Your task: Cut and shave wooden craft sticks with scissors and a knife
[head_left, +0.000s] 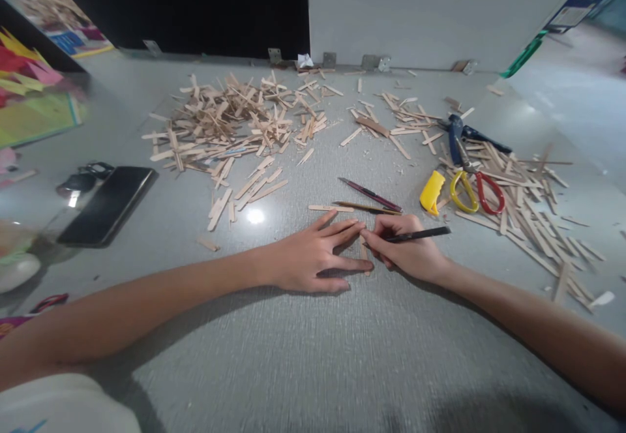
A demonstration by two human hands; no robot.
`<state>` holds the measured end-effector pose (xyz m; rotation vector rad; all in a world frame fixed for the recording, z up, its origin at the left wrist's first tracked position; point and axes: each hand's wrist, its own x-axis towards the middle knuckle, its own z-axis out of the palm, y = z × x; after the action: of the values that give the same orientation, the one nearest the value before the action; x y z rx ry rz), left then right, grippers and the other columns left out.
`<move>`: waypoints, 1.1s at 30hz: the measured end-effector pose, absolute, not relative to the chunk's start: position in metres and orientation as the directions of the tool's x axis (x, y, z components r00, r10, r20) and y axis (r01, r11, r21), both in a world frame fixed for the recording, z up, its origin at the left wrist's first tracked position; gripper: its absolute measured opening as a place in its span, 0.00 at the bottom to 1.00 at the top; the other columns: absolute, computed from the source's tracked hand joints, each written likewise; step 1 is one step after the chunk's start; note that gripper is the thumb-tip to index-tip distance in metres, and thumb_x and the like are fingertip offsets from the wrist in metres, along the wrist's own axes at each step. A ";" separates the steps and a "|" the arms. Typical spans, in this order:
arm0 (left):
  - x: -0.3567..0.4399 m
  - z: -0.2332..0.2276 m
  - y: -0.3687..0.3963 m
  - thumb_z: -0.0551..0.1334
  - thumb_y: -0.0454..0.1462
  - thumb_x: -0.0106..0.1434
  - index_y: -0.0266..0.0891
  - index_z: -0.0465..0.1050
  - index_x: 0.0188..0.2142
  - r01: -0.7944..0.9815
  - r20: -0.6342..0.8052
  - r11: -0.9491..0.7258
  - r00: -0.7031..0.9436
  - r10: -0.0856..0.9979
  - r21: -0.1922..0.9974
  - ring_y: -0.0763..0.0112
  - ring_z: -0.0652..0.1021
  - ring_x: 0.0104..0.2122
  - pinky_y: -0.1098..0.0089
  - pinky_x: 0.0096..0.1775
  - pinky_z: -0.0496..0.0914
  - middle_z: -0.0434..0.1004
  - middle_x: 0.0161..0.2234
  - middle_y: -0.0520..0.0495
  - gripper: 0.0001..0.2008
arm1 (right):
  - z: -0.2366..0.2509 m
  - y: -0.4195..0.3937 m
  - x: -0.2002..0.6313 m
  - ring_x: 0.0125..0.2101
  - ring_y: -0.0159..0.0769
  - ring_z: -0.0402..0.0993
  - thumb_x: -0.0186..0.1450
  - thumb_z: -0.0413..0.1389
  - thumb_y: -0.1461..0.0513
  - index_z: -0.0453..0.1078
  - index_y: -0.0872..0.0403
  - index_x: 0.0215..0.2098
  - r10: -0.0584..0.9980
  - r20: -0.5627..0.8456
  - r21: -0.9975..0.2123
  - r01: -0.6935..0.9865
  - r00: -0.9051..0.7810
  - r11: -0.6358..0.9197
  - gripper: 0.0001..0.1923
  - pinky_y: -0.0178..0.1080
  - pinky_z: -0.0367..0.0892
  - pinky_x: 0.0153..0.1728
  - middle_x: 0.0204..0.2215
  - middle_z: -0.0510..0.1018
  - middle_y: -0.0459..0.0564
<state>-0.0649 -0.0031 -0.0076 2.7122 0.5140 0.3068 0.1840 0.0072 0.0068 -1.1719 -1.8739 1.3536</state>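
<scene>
At the middle of the bench (313,355), a short stick (364,250) is pinned flat under the left hand (313,260); the left fingers (342,229) are spread and pressed down, tips meeting the right hand, apparently so that the stick is kept from sliding. A black pen (420,234) is pinched in the right hand (408,250), the fingers curled close about it and its tip brought down at the stick, which is largely hidden between the two hands; whether the tip touches the wood cannot be told. Just beyond the hands, a single long stick (330,209) and two more pens, one dark red (370,194) and one brownish (366,208), are laid within easy reach. To the right, a yellow cutter (432,193) and scissors with one yellow and one red handle (476,192) are set beside blue-handled pliers (457,136), at the edge of a scatter of offcuts (528,205). A larger heap of sticks (229,120) is spread at the far left, well apart from the hands. A dark phone (107,203) lies near the left edge, keys beside it. The bench surface is grey, finely textured and glossy enough to reflect a light; it is bounded at the back by a pale panel (415,15) and a dark opening; coloured paper (29,100) is seen at the far left.
</scene>
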 end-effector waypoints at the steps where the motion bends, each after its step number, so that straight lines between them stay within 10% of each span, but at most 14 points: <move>1: -0.065 -0.008 -0.003 0.62 0.47 0.77 0.51 0.74 0.69 0.312 0.145 -0.863 0.907 0.395 0.397 0.43 0.57 0.77 0.36 0.74 0.48 0.58 0.76 0.34 0.23 | 0.007 0.007 0.184 0.12 0.26 0.61 0.71 0.63 0.47 0.64 0.50 0.22 0.877 -0.055 -0.934 0.336 -0.477 0.123 0.26 0.32 0.54 0.15 0.12 0.69 0.40; 27: -0.065 -0.007 -0.004 0.62 0.47 0.78 0.50 0.74 0.69 0.311 0.156 -0.877 0.909 0.387 0.367 0.43 0.57 0.77 0.36 0.74 0.48 0.58 0.76 0.32 0.23 | 0.008 0.009 0.186 0.16 0.28 0.58 0.71 0.62 0.46 0.62 0.50 0.20 0.864 0.006 -0.896 0.381 -0.503 0.228 0.28 0.34 0.52 0.17 0.12 0.66 0.41; 33: -0.064 -0.010 -0.006 0.58 0.40 0.80 0.45 0.76 0.66 0.328 0.274 -0.880 0.861 0.428 0.344 0.47 0.69 0.70 0.41 0.71 0.59 0.73 0.67 0.33 0.19 | 0.011 0.008 0.184 0.12 0.26 0.59 0.67 0.65 0.42 0.61 0.49 0.22 0.915 -0.065 -0.952 0.301 -0.399 0.064 0.28 0.32 0.55 0.12 0.12 0.68 0.40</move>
<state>-0.0637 -0.0055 -0.0105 2.7490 0.5713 0.5007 0.1839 0.0076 0.0106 -1.2138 -1.7610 1.3485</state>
